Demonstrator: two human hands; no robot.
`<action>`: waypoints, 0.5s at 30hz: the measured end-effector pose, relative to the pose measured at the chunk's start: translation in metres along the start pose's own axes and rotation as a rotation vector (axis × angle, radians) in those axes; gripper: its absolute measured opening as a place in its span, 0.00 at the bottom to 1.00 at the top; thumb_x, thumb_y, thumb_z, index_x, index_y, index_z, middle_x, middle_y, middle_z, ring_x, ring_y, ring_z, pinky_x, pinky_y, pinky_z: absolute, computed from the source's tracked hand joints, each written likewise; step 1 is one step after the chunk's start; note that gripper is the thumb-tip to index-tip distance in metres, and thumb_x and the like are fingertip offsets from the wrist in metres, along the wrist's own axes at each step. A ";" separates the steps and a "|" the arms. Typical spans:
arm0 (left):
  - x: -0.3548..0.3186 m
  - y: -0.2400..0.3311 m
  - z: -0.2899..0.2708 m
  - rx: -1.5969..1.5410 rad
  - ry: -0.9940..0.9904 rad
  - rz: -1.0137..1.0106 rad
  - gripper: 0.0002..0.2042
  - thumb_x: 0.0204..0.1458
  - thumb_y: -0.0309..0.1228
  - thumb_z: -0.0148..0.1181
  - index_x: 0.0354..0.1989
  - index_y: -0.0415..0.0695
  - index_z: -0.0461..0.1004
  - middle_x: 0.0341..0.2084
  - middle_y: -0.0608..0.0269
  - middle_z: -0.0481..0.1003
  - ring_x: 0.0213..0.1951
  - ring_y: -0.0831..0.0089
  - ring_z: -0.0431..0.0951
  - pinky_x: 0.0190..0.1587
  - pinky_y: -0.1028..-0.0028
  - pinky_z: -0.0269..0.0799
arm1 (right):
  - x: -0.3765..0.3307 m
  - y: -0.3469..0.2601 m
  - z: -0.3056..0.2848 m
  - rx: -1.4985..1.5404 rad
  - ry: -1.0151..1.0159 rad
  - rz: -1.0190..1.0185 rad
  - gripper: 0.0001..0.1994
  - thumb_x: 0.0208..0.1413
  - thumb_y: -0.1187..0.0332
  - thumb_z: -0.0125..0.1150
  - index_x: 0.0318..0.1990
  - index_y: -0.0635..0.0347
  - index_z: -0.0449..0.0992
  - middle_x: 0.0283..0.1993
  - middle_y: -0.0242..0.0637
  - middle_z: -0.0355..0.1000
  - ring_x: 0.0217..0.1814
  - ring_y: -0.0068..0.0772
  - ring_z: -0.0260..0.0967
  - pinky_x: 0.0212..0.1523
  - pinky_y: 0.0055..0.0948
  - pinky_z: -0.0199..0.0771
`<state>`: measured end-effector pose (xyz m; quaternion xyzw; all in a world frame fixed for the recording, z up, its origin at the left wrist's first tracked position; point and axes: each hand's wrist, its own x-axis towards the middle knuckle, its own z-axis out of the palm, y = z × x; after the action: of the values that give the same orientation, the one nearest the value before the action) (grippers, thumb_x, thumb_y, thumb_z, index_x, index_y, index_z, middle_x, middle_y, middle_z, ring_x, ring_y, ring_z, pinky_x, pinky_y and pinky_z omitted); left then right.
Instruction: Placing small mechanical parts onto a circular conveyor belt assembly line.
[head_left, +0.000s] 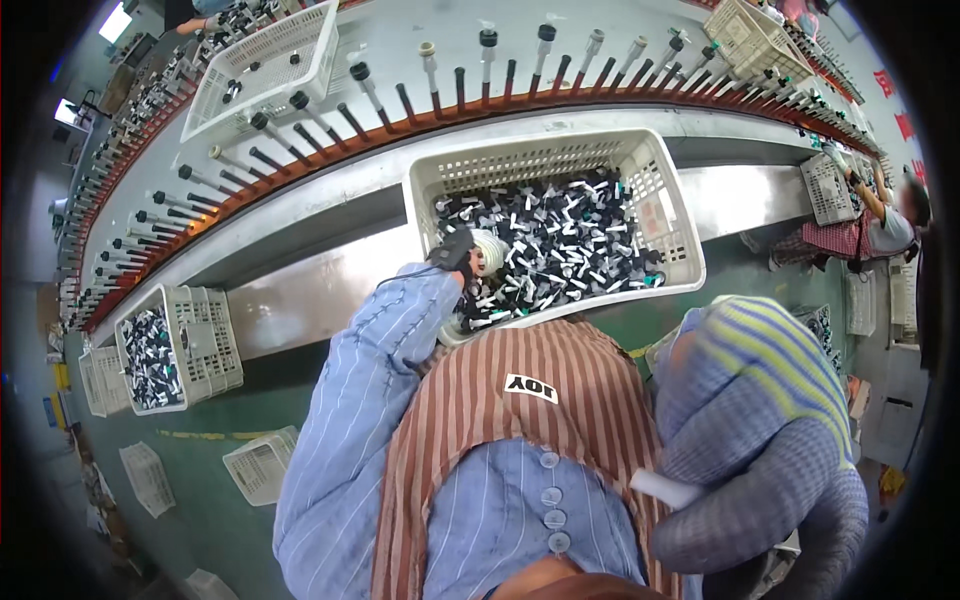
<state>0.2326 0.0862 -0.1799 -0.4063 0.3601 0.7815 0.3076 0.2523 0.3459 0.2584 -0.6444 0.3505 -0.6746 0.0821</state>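
A cream perforated plastic basket sits against the steel conveyor ledge straight ahead of the person, heaped with small black-and-white plastic pump parts, a few of them teal. The parts lie jumbled, their long axes pointing every way. A second cream basket stands to the left on the green floor and holds the same kind of parts. A third, nearly bare white basket rests on the far side of the line, beside the row of dark upright rods set along the orange rim.

The left hand, in a dark glove at the end of a blue striped sleeve, reaches over the near left corner of the big basket and is closed around a white rounded piece, which shows just to the right of the fingers. Which way that piece points cannot be told.

The right hand, in a grey knitted glove with yellow-green stripes, is held close to the camera at lower right, well apart from the basket. Its fingers are curled tight around a short white tube, whose free end sticks out to the left, its long axis nearly level.

Another person works at the far right.
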 end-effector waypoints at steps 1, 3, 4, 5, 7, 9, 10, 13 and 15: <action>0.001 0.008 0.013 0.019 -0.023 -0.011 0.20 0.63 0.45 0.47 0.59 0.49 0.69 0.53 0.60 0.76 0.54 0.59 0.76 0.59 0.54 0.70 | 0.002 0.000 -0.002 -0.016 0.010 0.047 0.10 0.56 0.71 0.60 0.44 0.62 0.80 0.37 0.40 0.78 0.34 0.36 0.75 0.35 0.35 0.77; -0.005 0.037 0.037 1.291 -0.485 0.232 0.16 0.54 0.39 0.57 0.50 0.49 0.76 0.52 0.55 0.76 0.46 0.58 0.78 0.44 0.62 0.77 | 0.004 0.007 -0.010 -0.003 0.022 0.124 0.10 0.57 0.70 0.60 0.45 0.61 0.79 0.37 0.40 0.77 0.33 0.36 0.75 0.35 0.33 0.76; -0.008 0.048 0.050 1.787 -0.623 0.739 0.13 0.51 0.34 0.59 0.45 0.48 0.77 0.44 0.56 0.77 0.42 0.59 0.78 0.38 0.63 0.76 | 0.004 0.013 -0.013 0.014 0.030 0.165 0.10 0.58 0.70 0.60 0.45 0.61 0.79 0.36 0.40 0.77 0.33 0.35 0.75 0.35 0.33 0.76; -0.035 0.055 0.080 1.674 -0.424 0.512 0.14 0.49 0.31 0.60 0.45 0.45 0.76 0.40 0.56 0.77 0.42 0.61 0.78 0.40 0.63 0.75 | -0.003 0.014 -0.018 0.012 0.055 0.215 0.10 0.58 0.69 0.60 0.45 0.61 0.79 0.36 0.40 0.77 0.33 0.35 0.74 0.35 0.32 0.76; -0.042 0.070 0.021 1.269 -0.350 0.609 0.15 0.50 0.32 0.62 0.47 0.45 0.74 0.39 0.60 0.76 0.41 0.61 0.77 0.40 0.65 0.75 | -0.014 0.066 -0.041 0.219 -0.007 0.223 0.10 0.59 0.68 0.60 0.46 0.60 0.79 0.35 0.40 0.77 0.32 0.34 0.74 0.35 0.31 0.76; -0.054 0.072 0.071 0.978 -0.432 0.634 0.16 0.52 0.32 0.63 0.49 0.45 0.73 0.37 0.64 0.75 0.39 0.66 0.76 0.41 0.69 0.74 | -0.016 0.052 -0.028 0.172 0.054 0.320 0.10 0.60 0.67 0.60 0.46 0.60 0.79 0.34 0.40 0.77 0.31 0.34 0.74 0.35 0.30 0.76; -0.064 0.077 0.095 0.853 -0.437 0.382 0.14 0.57 0.38 0.62 0.50 0.51 0.73 0.34 0.72 0.75 0.34 0.78 0.74 0.39 0.77 0.71 | -0.023 0.064 -0.027 -0.148 0.532 0.488 0.11 0.61 0.70 0.53 0.46 0.62 0.76 0.33 0.37 0.75 0.28 0.26 0.70 0.31 0.23 0.71; -0.062 0.074 0.076 0.424 -0.556 0.488 0.16 0.60 0.43 0.59 0.53 0.51 0.71 0.38 0.68 0.75 0.40 0.78 0.75 0.46 0.75 0.73 | -0.106 0.156 -0.064 -0.590 1.083 0.890 0.14 0.65 0.61 0.51 0.45 0.61 0.76 0.28 0.30 0.74 0.22 0.15 0.65 0.23 0.17 0.64; -0.074 0.074 0.097 0.522 -0.626 0.521 0.19 0.61 0.45 0.57 0.56 0.50 0.70 0.41 0.66 0.75 0.43 0.76 0.75 0.48 0.73 0.72 | -0.215 0.197 -0.073 -0.684 1.035 1.264 0.15 0.63 0.58 0.55 0.46 0.62 0.77 0.25 0.33 0.74 0.18 0.19 0.66 0.19 0.21 0.68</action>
<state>0.1712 0.1107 -0.0534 0.0427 0.5239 0.8009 0.2869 0.1512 0.3480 -0.0247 0.0668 0.8167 -0.5684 0.0736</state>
